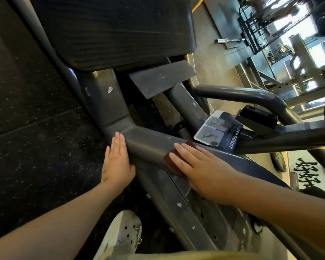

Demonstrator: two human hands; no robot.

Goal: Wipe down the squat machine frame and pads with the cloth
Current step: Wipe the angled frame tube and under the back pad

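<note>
The grey steel frame (148, 145) of the squat machine runs diagonally through the middle of the head view, below a black ribbed pad (120, 30). My right hand (201, 169) lies flat with straight fingers on a dark red cloth (172, 162), pressing it onto the frame tube. Most of the cloth is hidden under the palm. My left hand (116, 162) rests flat against the left side of the same tube, fingers straight, just below the welded joint.
A "SUPER SQUAT" instruction label (218, 132) sits on the frame right of my right hand. A black rubber stop block (257, 117) and curved grey bars (251, 94) lie beyond. Dark speckled rubber floor (36, 128) fills the left. A white clog (122, 235) stands below.
</note>
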